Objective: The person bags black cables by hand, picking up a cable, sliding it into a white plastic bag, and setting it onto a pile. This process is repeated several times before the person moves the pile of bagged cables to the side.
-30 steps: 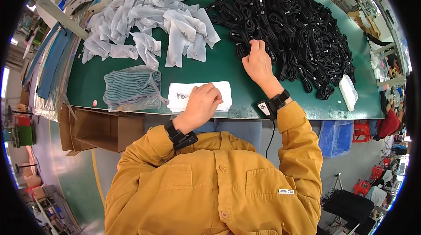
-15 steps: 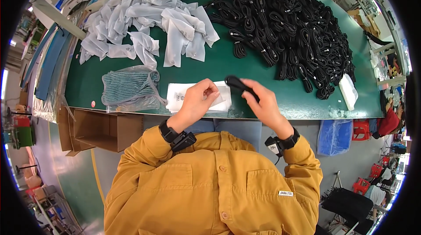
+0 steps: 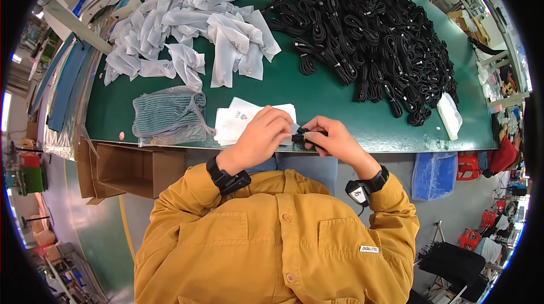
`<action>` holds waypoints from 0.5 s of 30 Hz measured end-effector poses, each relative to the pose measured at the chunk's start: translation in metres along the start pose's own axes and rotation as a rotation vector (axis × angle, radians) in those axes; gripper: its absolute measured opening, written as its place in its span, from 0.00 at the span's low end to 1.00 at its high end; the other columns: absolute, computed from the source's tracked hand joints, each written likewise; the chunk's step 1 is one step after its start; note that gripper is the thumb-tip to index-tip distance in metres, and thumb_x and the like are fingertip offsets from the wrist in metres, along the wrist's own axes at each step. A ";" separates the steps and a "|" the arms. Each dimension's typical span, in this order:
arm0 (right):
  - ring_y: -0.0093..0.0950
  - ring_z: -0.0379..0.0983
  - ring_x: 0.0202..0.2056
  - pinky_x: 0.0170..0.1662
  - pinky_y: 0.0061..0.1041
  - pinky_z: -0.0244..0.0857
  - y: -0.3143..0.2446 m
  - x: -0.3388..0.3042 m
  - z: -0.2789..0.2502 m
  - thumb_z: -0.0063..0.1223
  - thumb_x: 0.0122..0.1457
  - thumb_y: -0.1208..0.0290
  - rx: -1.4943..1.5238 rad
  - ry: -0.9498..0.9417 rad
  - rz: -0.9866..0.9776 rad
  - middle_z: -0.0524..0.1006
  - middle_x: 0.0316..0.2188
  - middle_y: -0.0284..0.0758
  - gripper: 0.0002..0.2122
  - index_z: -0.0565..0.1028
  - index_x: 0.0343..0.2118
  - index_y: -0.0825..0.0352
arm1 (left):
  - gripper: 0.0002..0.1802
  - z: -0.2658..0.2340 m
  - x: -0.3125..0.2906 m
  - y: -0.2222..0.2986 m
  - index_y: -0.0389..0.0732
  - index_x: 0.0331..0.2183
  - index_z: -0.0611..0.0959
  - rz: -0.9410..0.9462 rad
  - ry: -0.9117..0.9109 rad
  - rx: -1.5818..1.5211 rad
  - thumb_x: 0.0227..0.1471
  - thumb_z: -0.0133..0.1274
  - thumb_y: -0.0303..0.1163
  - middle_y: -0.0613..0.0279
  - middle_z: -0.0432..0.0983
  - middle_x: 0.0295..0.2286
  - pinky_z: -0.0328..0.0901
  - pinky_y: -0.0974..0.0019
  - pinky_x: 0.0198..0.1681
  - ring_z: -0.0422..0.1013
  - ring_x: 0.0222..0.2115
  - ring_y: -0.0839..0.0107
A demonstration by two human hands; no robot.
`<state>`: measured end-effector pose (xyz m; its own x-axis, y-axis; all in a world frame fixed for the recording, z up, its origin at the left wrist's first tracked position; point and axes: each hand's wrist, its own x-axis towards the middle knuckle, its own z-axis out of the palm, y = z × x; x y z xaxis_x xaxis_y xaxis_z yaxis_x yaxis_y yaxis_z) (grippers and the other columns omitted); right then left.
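At the near edge of the green table, my right hand grips a bundled black cable between thumb and fingers. My left hand is closed on a frosted white plastic bag, which shows tilted behind the fingers. The cable's end meets the bag's edge at my left fingertips; how far in it reaches is hidden. Beneath the left hand lies a stack of flat white bags.
Filled frosted bags lie in a heap at the far left, with a large pile of bundled black cables at the far right. A striped teal cloth item in clear plastic sits left of the stack. A white packet lies near the right edge.
My right hand has come down and left, bringing the cable up against my left fingertips. The bag in my left hand has tilted, its far corner now sticking out above the stack.
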<state>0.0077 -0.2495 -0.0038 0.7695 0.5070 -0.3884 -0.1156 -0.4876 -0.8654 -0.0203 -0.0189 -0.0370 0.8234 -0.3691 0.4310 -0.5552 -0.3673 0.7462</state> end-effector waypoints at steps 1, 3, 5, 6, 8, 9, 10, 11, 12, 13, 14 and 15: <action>0.25 0.71 0.27 0.29 0.23 0.65 0.006 0.004 -0.004 0.51 0.60 0.77 0.200 -0.068 0.107 0.75 0.29 0.33 0.10 0.76 0.44 0.67 | 0.06 -0.001 0.002 0.003 0.37 0.30 0.76 0.049 -0.030 0.027 0.48 0.56 0.19 0.58 0.74 0.37 0.65 0.62 0.43 0.69 0.39 0.57; 0.21 0.70 0.29 0.32 0.20 0.66 0.015 0.009 -0.011 0.51 0.61 0.75 0.599 -0.203 0.319 0.74 0.30 0.32 0.08 0.77 0.43 0.67 | 0.07 -0.004 0.004 0.007 0.38 0.30 0.76 0.102 -0.060 0.053 0.47 0.57 0.19 0.58 0.74 0.37 0.65 0.60 0.43 0.68 0.40 0.54; 0.21 0.70 0.31 0.33 0.20 0.65 0.014 0.009 -0.002 0.51 0.61 0.76 0.354 -0.050 0.052 0.73 0.32 0.33 0.08 0.77 0.42 0.68 | 0.07 -0.007 0.008 0.008 0.37 0.30 0.76 0.110 -0.024 0.083 0.47 0.57 0.20 0.57 0.74 0.38 0.65 0.61 0.44 0.68 0.39 0.55; 0.21 0.69 0.32 0.34 0.19 0.65 0.013 0.009 0.004 0.52 0.60 0.76 0.103 0.101 -0.211 0.73 0.34 0.34 0.08 0.76 0.42 0.68 | 0.06 -0.008 0.010 0.007 0.37 0.29 0.76 0.114 -0.005 0.100 0.48 0.57 0.20 0.57 0.73 0.38 0.65 0.61 0.44 0.68 0.39 0.56; 0.21 0.69 0.33 0.36 0.18 0.65 0.008 0.012 0.009 0.53 0.60 0.77 -0.154 0.253 -0.475 0.72 0.36 0.35 0.08 0.76 0.42 0.68 | 0.06 -0.011 0.015 0.007 0.37 0.29 0.76 0.047 0.035 0.037 0.47 0.57 0.20 0.58 0.73 0.38 0.65 0.62 0.44 0.69 0.39 0.58; 0.21 0.68 0.34 0.37 0.18 0.64 0.002 0.012 0.009 0.54 0.59 0.78 -0.160 0.255 -0.549 0.71 0.37 0.36 0.08 0.76 0.42 0.68 | 0.06 -0.011 0.017 0.006 0.37 0.29 0.76 -0.022 0.075 -0.031 0.47 0.57 0.19 0.58 0.73 0.38 0.64 0.62 0.45 0.69 0.39 0.60; 0.22 0.68 0.35 0.37 0.18 0.64 -0.005 0.012 0.008 0.54 0.58 0.78 -0.166 0.258 -0.622 0.70 0.39 0.36 0.08 0.76 0.41 0.69 | 0.06 -0.013 0.020 0.005 0.37 0.29 0.76 -0.090 0.114 -0.100 0.47 0.56 0.19 0.59 0.73 0.38 0.64 0.62 0.45 0.69 0.40 0.62; 0.22 0.67 0.36 0.38 0.18 0.64 -0.011 0.011 0.008 0.55 0.58 0.79 -0.171 0.261 -0.696 0.70 0.40 0.37 0.08 0.76 0.41 0.69 | 0.06 -0.014 0.023 0.007 0.37 0.29 0.76 -0.086 0.114 -0.099 0.47 0.56 0.19 0.59 0.73 0.38 0.64 0.62 0.45 0.69 0.40 0.62; 0.22 0.67 0.36 0.38 0.18 0.64 -0.016 0.011 0.009 0.55 0.58 0.79 -0.173 0.264 -0.698 0.70 0.40 0.37 0.08 0.76 0.41 0.69 | 0.05 -0.017 0.027 0.009 0.37 0.30 0.76 -0.178 0.124 -0.266 0.49 0.56 0.20 0.60 0.73 0.38 0.64 0.63 0.45 0.69 0.40 0.65; 0.23 0.67 0.36 0.38 0.19 0.64 -0.023 0.012 0.010 0.55 0.57 0.80 -0.068 0.310 -0.731 0.69 0.40 0.37 0.09 0.76 0.41 0.69 | 0.04 -0.019 0.031 0.011 0.37 0.30 0.76 -0.270 0.132 -0.434 0.51 0.55 0.22 0.61 0.73 0.39 0.65 0.64 0.45 0.69 0.40 0.69; 0.23 0.68 0.35 0.38 0.19 0.64 -0.028 0.014 0.011 0.56 0.57 0.81 0.039 0.352 -0.764 0.69 0.41 0.37 0.09 0.76 0.41 0.69 | 0.03 -0.022 0.034 0.011 0.36 0.31 0.76 -0.363 0.141 -0.599 0.53 0.55 0.23 0.62 0.73 0.39 0.65 0.64 0.45 0.70 0.40 0.72; 0.24 0.68 0.35 0.38 0.20 0.64 -0.032 0.016 0.011 0.56 0.56 0.82 0.147 0.394 -0.796 0.68 0.41 0.37 0.09 0.76 0.41 0.69 | 0.03 -0.024 0.036 0.008 0.36 0.31 0.76 -0.360 0.143 -0.596 0.53 0.55 0.23 0.62 0.73 0.39 0.65 0.64 0.45 0.70 0.40 0.72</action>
<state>0.0169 -0.2180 0.0142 0.8124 0.3625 0.4567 0.4854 0.0134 -0.8742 0.0079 -0.0146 -0.0027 0.9737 -0.1820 0.1371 -0.1205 0.0993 0.9877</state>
